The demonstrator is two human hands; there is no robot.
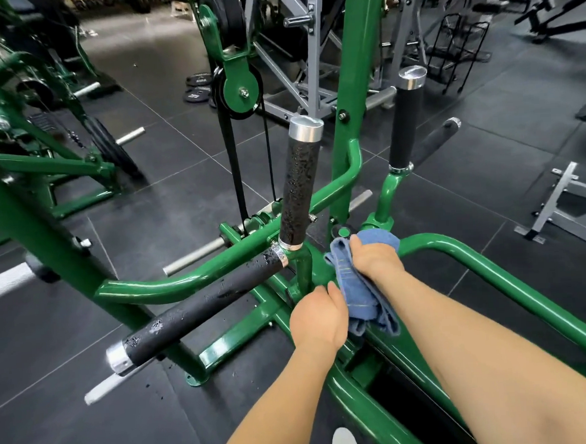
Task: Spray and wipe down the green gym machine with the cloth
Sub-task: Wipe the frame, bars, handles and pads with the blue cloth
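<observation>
Now my right hand (376, 261) presses the blue cloth (359, 296) onto the green machine frame (458, 256), fingers seemingly curled around it; my left hand (318, 318) grips the cloth's edge.

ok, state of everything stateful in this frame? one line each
blue cloth: bunched, draped over the green frame
right hand: presses the cloth onto the frame
left hand: grips the cloth's lower end
upright grip: wet, droplets
horizontal grip: wet, droplets
far upright grip: looks dry
</observation>
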